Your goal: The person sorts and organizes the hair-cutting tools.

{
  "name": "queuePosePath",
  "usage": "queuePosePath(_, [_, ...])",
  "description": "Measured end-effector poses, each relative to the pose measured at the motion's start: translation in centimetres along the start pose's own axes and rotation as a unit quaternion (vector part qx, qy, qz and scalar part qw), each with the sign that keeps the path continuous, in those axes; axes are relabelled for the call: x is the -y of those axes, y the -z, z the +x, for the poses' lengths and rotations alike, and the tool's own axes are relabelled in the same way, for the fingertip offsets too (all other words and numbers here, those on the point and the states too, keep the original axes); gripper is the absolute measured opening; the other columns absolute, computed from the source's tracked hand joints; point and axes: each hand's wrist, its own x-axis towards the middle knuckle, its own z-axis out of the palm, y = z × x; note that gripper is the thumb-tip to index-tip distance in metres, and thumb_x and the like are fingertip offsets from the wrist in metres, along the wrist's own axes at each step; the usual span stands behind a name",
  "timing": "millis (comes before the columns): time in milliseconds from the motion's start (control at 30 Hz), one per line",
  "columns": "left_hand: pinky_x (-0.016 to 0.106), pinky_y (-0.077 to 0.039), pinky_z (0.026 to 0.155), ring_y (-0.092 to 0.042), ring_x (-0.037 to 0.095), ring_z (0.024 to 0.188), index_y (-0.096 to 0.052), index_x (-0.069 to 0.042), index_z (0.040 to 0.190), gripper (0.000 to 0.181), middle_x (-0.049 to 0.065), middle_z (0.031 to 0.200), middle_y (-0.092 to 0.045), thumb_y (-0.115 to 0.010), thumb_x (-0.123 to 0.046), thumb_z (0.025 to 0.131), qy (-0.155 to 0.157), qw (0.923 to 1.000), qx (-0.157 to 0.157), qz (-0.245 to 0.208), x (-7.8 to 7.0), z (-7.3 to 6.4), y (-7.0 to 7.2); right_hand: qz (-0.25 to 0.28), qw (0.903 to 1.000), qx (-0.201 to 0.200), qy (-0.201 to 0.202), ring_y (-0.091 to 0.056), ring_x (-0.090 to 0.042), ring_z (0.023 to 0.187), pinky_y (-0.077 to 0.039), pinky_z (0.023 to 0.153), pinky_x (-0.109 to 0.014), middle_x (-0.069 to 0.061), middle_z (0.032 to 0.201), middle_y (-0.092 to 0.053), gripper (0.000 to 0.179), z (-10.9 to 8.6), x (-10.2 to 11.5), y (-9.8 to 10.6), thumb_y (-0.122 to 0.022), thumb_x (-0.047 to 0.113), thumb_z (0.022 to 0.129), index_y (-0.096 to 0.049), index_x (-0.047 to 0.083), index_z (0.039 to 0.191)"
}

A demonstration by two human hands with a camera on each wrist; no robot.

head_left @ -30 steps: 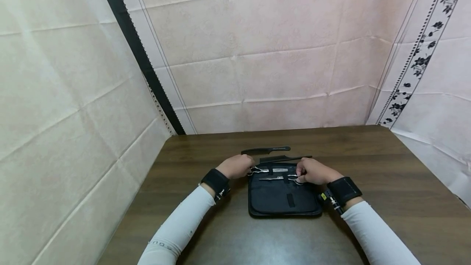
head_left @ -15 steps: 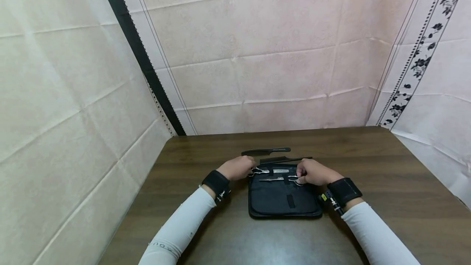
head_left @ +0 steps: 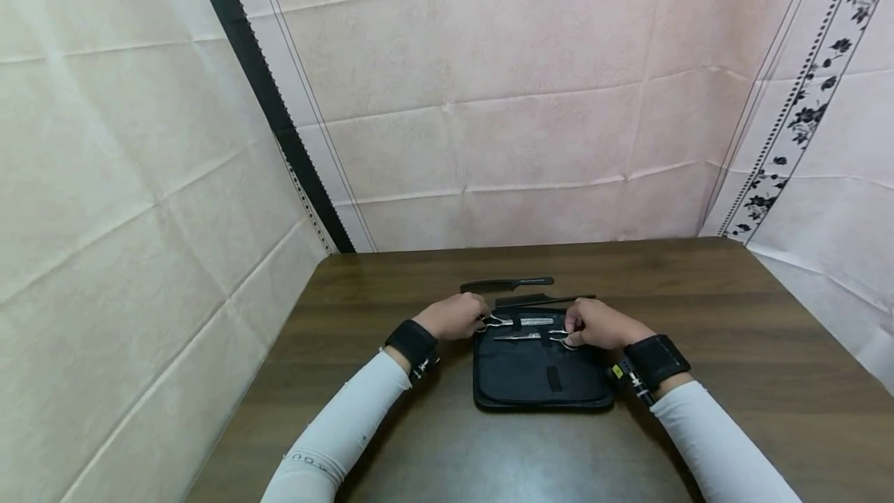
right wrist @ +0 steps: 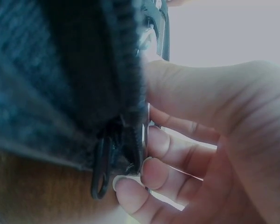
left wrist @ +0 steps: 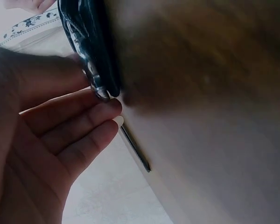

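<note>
A black zip case lies on the table with two pairs of silver scissors on its upper part. My left hand pinches the handle end of the upper scissors at the case's left edge. Blades of the lower scissors point left; my right hand holds their handles between thumb and fingers. In the left wrist view, thumb and fingertips meet at the edge of the case. The right wrist view has the zip pull hanging beside my fingertips, while the case covers part of the grip.
Two black combs lie beyond the case: a handled comb farther back and a thin-tailed comb right along the case's top edge. The wooden table ends at a cloth-covered wall.
The upper scissors have slid slightly to the right on the case. Both hands stay at the same handles, and the head view has shifted a little.
</note>
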Motion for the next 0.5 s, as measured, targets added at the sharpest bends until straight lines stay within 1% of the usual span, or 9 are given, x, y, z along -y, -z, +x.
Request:
queuePosePath(100, [0.022, -0.055, 0.08, -0.062, 0.008, 0.091, -0.075, -0.01, 0.12, 0.022, 0.002, 0.113, -0.071, -0.064, -0.018, 0.103, -0.009, 1.0, -0.003, -0.001, -0.19, 0.18, -0.03, 0.0, 1.0, -0.003, 0.004, -0.048, -0.016, 0.081, -0.038, 0.07, -0.03, -0.005, 0.093, -0.05, 0.02, -0.01, 0.03, 0.02, -0.077, 0.013, 0.093, -0.063, 0.011, 0.08])
queuePosePath(200, [0.022, -0.054, 0.078, -0.059, 0.006, 0.088, -0.075, -0.01, 0.121, 0.023, 0.001, 0.111, -0.069, -0.065, -0.019, 0.102, -0.012, 0.9999, -0.007, 0.007, -0.22, 0.37, -0.24, -0.001, 1.0, -0.003, 0.007, -0.048, -0.016, 0.081, -0.038, 0.07, -0.029, -0.005, 0.093, -0.05, 0.019, -0.03, 0.03, 0.04, -0.077, 0.013, 0.093, -0.063, 0.012, 0.08])
queuePosePath(300, [0.021, -0.055, 0.08, -0.06, 0.006, 0.09, -0.075, -0.01, 0.122, 0.023, 0.001, 0.11, -0.069, -0.067, -0.018, 0.102, -0.012, 0.9997, -0.01, 0.019, -0.16, 0.51, -0.55, 0.0, 1.0, -0.001, 0.009, -0.048, -0.016, 0.081, -0.038, 0.07, -0.029, -0.005, 0.093, -0.051, 0.019, -0.06, 0.03, 0.05, -0.077, 0.013, 0.093, -0.063, 0.012, 0.08])
queuePosePath(500, [0.024, -0.057, 0.09, -0.066, 0.01, 0.103, -0.076, -0.012, 0.122, 0.022, 0.001, 0.116, -0.071, -0.068, -0.018, 0.102, -0.02, 0.999, -0.024, 0.031, -0.33, 0.67, -0.79, -0.001, 1.0, 0.001, 0.003, -0.048, -0.016, 0.08, -0.039, 0.069, -0.03, -0.005, 0.093, -0.05, 0.019, -0.05, -0.11, -0.07, -0.076, 0.012, 0.094, -0.063, 0.012, 0.08])
